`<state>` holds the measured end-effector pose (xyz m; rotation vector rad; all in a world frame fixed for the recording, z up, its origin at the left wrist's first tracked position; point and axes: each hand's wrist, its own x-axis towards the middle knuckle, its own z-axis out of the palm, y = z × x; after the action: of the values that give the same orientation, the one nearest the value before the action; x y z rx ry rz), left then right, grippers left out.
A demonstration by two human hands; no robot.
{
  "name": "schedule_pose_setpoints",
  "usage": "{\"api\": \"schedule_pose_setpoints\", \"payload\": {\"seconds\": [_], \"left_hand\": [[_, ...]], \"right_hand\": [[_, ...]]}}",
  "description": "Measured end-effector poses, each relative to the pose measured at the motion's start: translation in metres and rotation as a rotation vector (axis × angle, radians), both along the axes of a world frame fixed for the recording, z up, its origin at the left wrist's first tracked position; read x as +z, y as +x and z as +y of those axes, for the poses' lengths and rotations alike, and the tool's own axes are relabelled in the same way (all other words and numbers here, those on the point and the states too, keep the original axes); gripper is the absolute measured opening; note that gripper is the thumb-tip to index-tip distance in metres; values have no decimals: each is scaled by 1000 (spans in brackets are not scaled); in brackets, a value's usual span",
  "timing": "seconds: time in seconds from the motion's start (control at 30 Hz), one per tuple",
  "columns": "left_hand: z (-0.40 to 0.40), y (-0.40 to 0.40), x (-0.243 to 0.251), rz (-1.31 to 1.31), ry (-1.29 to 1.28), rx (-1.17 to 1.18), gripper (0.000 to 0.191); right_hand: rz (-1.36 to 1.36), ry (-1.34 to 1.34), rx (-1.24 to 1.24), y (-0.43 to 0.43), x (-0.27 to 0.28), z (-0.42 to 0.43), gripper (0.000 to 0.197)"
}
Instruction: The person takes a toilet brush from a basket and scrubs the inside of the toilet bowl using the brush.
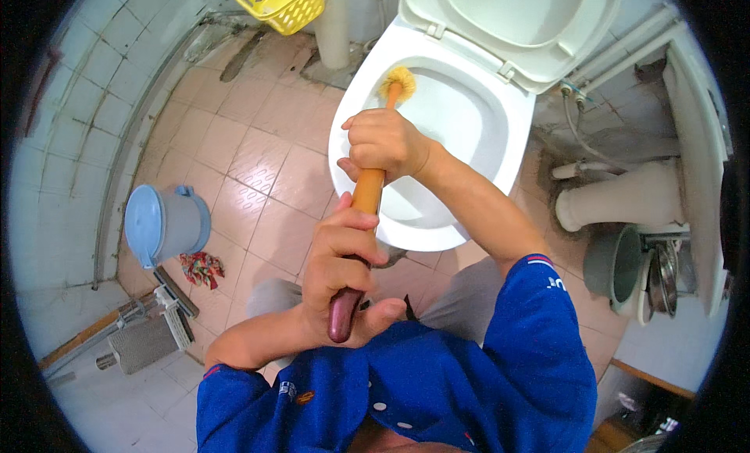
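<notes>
My right hand (384, 142) grips a long-handled toilet brush at the upper part of its orange handle (367, 192). Lower down, my left hand (343, 265) wraps its fingers around the same handle, near the dark purple-brown end (344, 318). The brush's round yellow bristle head (398, 82) lies within the white toilet bowl (515, 124), by the left part of its inner wall. Behind the bowl, the toilet seat and lid (498, 13) are raised. My right hand and forearm hide part of the bowl.
On the pink floor tiles (228, 124) at left are a blue lidded bucket (170, 224), a patterned cloth (202, 270) and a mop (170, 312). A yellow basket (287, 10) is at the top. At right stand a pedestal (621, 198), water pipes (621, 48) and a grey-green basin (609, 271).
</notes>
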<state>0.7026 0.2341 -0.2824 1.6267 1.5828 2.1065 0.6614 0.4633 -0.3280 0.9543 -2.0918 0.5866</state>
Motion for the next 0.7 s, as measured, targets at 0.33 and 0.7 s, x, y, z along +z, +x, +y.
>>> {"api": "schedule_pose_setpoints", "payload": {"seconds": [0.33,0.7], "left_hand": [[85,-81,-31,-252,-228,-22,98],[223,-106,-71,208,-185,-275,48]], "right_hand": [[175,-283,-87,9,28,37,27],[221,-370,-410,48,21,87,25]]}}
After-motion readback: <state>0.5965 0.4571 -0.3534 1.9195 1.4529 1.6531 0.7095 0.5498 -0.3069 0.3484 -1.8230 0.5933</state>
